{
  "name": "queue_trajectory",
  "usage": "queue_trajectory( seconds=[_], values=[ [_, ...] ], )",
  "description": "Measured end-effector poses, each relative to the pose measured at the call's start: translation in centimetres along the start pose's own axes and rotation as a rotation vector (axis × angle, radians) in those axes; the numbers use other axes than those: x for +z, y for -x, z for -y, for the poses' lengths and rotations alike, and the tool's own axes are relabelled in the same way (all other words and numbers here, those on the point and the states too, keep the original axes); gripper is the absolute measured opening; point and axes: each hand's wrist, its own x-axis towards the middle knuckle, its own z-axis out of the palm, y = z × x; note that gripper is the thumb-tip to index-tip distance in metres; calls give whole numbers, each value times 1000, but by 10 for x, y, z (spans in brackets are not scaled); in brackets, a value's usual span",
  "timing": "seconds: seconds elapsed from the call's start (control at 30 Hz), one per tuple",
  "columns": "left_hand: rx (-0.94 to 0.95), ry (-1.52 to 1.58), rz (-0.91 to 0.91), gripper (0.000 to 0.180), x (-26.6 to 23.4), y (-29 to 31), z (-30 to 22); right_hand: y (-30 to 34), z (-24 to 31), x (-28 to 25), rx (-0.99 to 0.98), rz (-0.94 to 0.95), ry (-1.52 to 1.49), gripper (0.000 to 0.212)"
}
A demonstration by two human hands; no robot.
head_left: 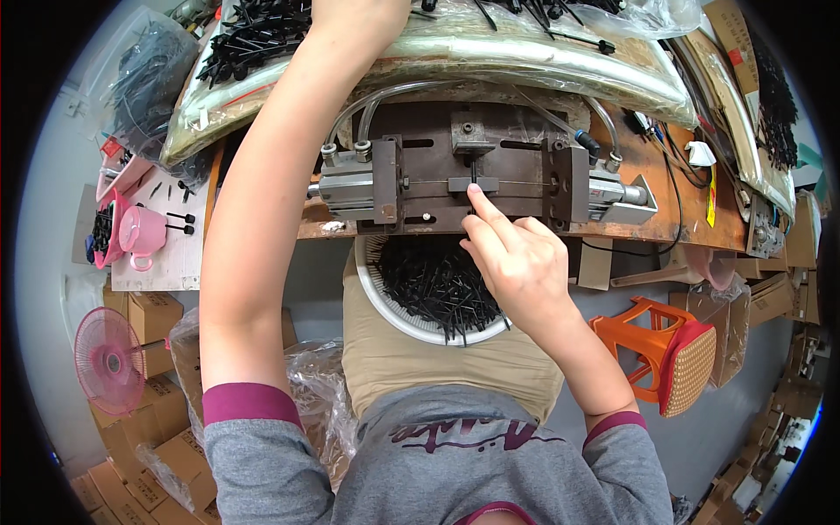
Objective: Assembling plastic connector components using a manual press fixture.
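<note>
My right hand [525,262] reaches over a dark metal jig [516,166] with its index finger stretched out. That fingertip touches a small grey block [461,185] in the middle of the jig. A thin black rod-like part [473,166] stands between this block and the bracket [471,133] behind it. The other fingers of the right hand are loosely bent, with nothing visible in them. My left hand [363,13] is at the top edge, beside a heap of black stemmed parts [254,44]. Its fingers lie outside the picture.
On my lap rests a white basket [372,302] full of thin black parts. Pneumatic cylinders [346,188] flank the jig, with clear hoses attached. A pink cup [143,232] stands at the left. An orange stool [643,346] is at the right, a pink fan [111,360] at the left.
</note>
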Motion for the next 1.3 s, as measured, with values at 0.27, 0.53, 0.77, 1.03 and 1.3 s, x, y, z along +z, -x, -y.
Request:
queue_trajectory(
  seconds=[0.27,0.53,0.77,1.03,1.3],
  values=[
    [11,173,-18,14,-10,-5,-1,-1,-1,0,10,20,-3,17],
    [-295,977,-29,25,-59,-2,-2,-1,4,-7,66,137,26,23],
    [-175,1068,-30,32,-103,57,-17,-61,-42,-36,125,-35,-357,20],
    [-65,1033,-42,32,-121,119,-55,-194,-176,-35,-38,-79,294,44],
    [-45,1071,11,35,-119,162,-72,-244,-202,10,-242,254,677,73]
  ],
)
